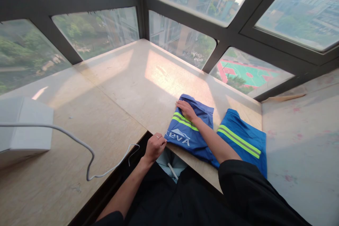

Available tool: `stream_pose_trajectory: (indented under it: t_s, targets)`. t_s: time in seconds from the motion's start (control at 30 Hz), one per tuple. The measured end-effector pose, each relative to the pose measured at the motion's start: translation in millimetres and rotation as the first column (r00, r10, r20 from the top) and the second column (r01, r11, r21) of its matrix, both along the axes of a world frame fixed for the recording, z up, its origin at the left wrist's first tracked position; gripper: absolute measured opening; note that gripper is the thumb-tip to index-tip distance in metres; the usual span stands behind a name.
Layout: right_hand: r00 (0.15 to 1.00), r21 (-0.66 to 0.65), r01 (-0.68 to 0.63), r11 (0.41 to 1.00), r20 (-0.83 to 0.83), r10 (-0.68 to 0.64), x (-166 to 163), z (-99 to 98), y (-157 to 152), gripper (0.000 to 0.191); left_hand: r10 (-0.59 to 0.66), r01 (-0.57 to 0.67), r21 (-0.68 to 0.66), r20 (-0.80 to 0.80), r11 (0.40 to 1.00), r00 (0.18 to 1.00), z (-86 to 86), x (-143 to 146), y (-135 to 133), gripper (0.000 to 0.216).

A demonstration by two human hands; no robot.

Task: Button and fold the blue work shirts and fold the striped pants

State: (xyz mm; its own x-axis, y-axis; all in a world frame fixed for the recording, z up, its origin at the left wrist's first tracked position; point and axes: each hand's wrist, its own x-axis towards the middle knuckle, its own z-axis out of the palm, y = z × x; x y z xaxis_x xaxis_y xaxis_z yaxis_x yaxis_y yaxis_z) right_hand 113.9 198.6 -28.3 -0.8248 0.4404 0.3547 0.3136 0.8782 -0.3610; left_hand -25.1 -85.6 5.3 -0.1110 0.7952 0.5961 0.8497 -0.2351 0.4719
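Note:
A folded blue work garment (202, 137) with yellow-green and grey reflective stripes and white lettering lies on the stone windowsill in front of me. My left hand (155, 144), a ring on one finger, pinches its near left corner at the sill's edge. Across the upper left part of the cloth rests my right hand (187, 110), fingers stretched out and lying flat. Just right of it is a second folded blue garment (242, 137) with the same kind of stripe; my right forearm passes over the gap between the two.
The pale stone sill (111, 77) runs into a corner under dark-framed windows. At the left stands a white box (34, 123), with a white cable (79, 141) crossing in front of it. A patterned wall (302, 141) bounds the right side.

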Motion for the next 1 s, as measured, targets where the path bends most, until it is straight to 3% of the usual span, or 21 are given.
stream_pose_trajectory:
  t_s: [0.13,0.27,0.3,0.43,0.5,0.7,0.83,1.0]
  targets:
    - [1.0,0.025,0.004,1.0,0.008,-0.004,-1,2.4,-3,0.038,0.006,-0.006,-0.015,-0.009,1.0,1.0,3.5,5,-3,0.027]
    - [0.999,0.022,0.032,0.999,0.027,-0.033,-2,4.3,-5,0.038,-0.176,0.188,-0.108,0.114,0.976,0.978,9.9,4,2,0.012]
    - [0.999,0.018,0.033,0.999,0.031,-0.034,-2,4.5,-6,0.038,-0.215,0.235,-0.131,0.153,0.963,0.965,10.6,2,5,0.017]
    - [0.999,0.013,0.028,1.0,0.045,-0.028,-2,5.4,-6,0.039,-0.339,0.371,-0.232,0.164,0.899,0.926,4.0,-13,22,0.073]
    - [0.999,0.02,0.022,1.0,0.047,-0.023,-2,6.2,-6,0.039,-0.383,0.397,-0.261,0.103,0.88,0.918,-3.2,-19,30,0.077]
    - [0.999,0.086,-0.042,0.995,0.014,0.041,1,15.9,2,0.036,-0.335,0.33,-0.128,-0.017,0.935,0.942,-15.0,-21,29,0.055]
    - [0.996,0.125,-0.081,0.989,0.039,0.076,3,30.7,21,0.034,-0.259,0.259,-0.016,-0.035,0.966,0.965,-17.3,-12,17,0.054]
    - [0.991,0.131,-0.092,0.987,0.106,0.079,7,48.3,38,0.032,-0.171,0.172,0.026,-0.023,0.985,0.985,-21.3,-2,7,0.056]
